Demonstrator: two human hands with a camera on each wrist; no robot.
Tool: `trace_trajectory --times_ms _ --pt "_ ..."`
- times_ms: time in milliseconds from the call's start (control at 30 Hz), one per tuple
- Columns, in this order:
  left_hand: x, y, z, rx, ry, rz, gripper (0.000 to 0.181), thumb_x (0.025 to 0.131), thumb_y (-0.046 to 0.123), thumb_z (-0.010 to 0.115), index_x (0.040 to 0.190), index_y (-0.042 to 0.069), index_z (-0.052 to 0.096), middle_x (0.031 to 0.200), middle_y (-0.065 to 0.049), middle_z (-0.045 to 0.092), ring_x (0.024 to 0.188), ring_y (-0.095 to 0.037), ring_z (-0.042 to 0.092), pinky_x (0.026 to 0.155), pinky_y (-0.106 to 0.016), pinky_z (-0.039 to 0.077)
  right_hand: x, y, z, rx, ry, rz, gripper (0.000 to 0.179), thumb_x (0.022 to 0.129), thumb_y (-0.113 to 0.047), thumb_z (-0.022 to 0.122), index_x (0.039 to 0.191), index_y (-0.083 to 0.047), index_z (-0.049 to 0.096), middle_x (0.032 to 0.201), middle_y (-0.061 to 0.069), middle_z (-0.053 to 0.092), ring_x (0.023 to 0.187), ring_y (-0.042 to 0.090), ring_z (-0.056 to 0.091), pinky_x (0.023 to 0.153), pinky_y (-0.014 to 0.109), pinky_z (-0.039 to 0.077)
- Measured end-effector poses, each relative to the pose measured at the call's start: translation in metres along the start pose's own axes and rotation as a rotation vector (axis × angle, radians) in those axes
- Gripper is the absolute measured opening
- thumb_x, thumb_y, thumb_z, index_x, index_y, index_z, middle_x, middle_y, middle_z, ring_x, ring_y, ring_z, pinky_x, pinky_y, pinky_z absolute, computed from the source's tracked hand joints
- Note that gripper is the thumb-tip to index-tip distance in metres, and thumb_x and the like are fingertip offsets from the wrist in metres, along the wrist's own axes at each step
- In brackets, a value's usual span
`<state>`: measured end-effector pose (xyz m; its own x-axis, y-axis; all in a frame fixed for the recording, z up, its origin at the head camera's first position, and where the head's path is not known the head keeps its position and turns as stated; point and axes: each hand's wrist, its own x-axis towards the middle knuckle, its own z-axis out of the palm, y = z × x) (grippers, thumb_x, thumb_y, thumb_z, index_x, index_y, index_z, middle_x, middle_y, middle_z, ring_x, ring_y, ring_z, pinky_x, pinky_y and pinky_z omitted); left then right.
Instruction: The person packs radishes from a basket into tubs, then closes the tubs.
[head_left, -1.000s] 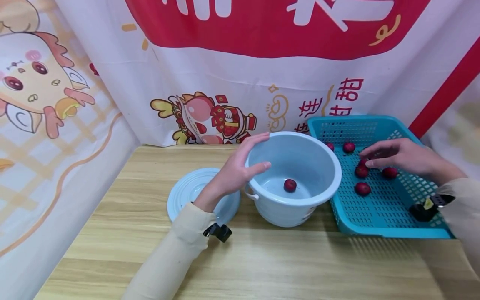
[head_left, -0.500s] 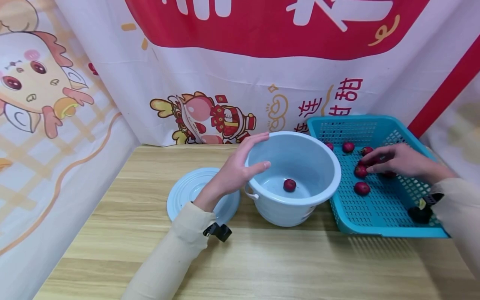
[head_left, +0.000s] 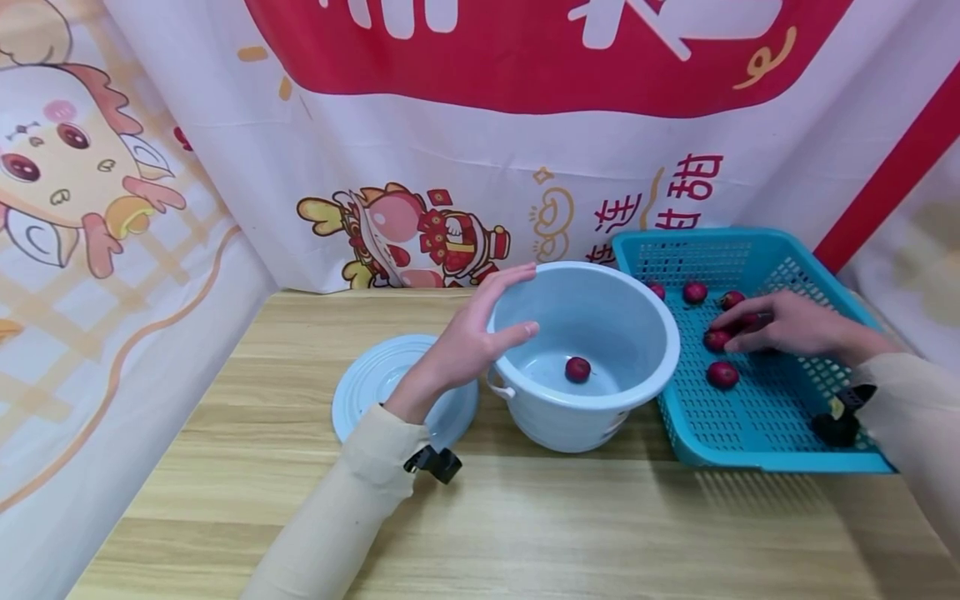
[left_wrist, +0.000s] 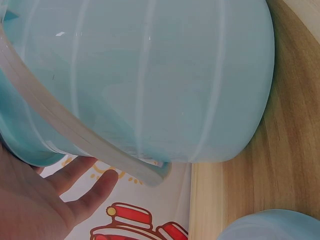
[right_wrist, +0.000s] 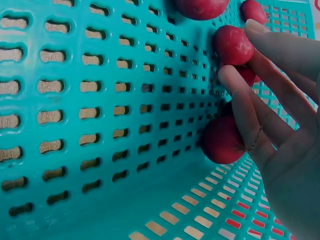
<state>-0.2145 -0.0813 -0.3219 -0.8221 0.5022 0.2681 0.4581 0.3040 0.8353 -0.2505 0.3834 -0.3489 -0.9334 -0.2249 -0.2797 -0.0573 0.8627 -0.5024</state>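
Observation:
My left hand point(head_left: 474, 337) rests at the left rim of a light blue bucket point(head_left: 570, 425), thumb over the rim. In the left wrist view its fingers point(left_wrist: 95, 197) are spread and fairly straight near the bucket's white handle point(left_wrist: 65, 117). One red radish point(head_left: 577, 369) lies on the bucket's floor. Inside a teal basket point(head_left: 780, 462), my right hand point(head_left: 798, 325) pinches a radish point(right_wrist: 232, 45) between thumb and fingers. Another radish point(right_wrist: 222, 140) lies against its other fingers. Several more surround it, among them one nearer radish point(head_left: 722, 375) and one farther radish point(head_left: 694, 292).
A round light blue lid point(head_left: 360, 387) lies on the wooden table point(head_left: 525, 533) left of the bucket, partly under my left forearm. The basket stands close by the bucket's right side. A printed cloth point(head_left: 450, 158) hangs behind the table.
My right hand has lowered and moved slightly left onto a radish in the basket, its fingers closing around it. The left hand and bucket hold their place.

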Motion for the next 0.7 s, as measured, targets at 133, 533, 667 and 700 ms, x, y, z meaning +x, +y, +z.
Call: trace_trajectory --times_ms 133,533,667,700 --pt "-0.0002 0.0004 -0.0002 -0.004 0.001 -0.001 0.068 0.1 0.031 0.066 0.163 0.024 0.04 0.172 0.008 0.034 0.157 -0.023 0.036 0.121 -0.063 0.041 0.0001 -0.002 0.0014 -0.019 -0.001 -0.024 0.059 0.092 -0.035 0.082 0.141 -0.007 0.067 0.135 0.026 0.064 0.117 0.041 0.054 0.079 0.036 0.055" --pt "0.0004 0.0006 -0.0006 -0.001 0.0 0.005 0.069 0.1 0.031 0.067 0.163 0.023 0.04 0.172 0.008 0.034 0.158 -0.022 0.034 0.122 -0.064 0.038 0.0009 -0.0059 0.0024 -0.091 0.022 -0.048 0.051 0.092 -0.028 0.082 0.135 -0.005 0.071 0.121 0.018 0.069 0.107 0.033 0.057 0.076 0.033 0.051" --pt "0.0006 0.0001 -0.0005 -0.004 0.001 0.007 0.069 0.1 0.031 0.067 0.163 0.022 0.04 0.172 0.008 0.034 0.157 -0.023 0.035 0.122 -0.064 0.039 0.0022 -0.0051 0.0035 -0.097 0.024 -0.047 0.048 0.092 -0.027 0.082 0.133 -0.005 0.072 0.116 0.014 0.071 0.104 0.029 0.06 0.077 0.034 0.052" --pt "0.0005 0.0001 -0.0004 -0.005 0.0 0.007 0.069 0.1 0.031 0.067 0.163 0.022 0.04 0.172 0.008 0.034 0.157 -0.023 0.035 0.122 -0.064 0.039 0.0022 -0.0051 0.0038 -0.095 0.024 -0.047 0.048 0.092 -0.026 0.082 0.133 -0.004 0.072 0.117 0.015 0.071 0.103 0.028 0.061 0.078 0.035 0.054"
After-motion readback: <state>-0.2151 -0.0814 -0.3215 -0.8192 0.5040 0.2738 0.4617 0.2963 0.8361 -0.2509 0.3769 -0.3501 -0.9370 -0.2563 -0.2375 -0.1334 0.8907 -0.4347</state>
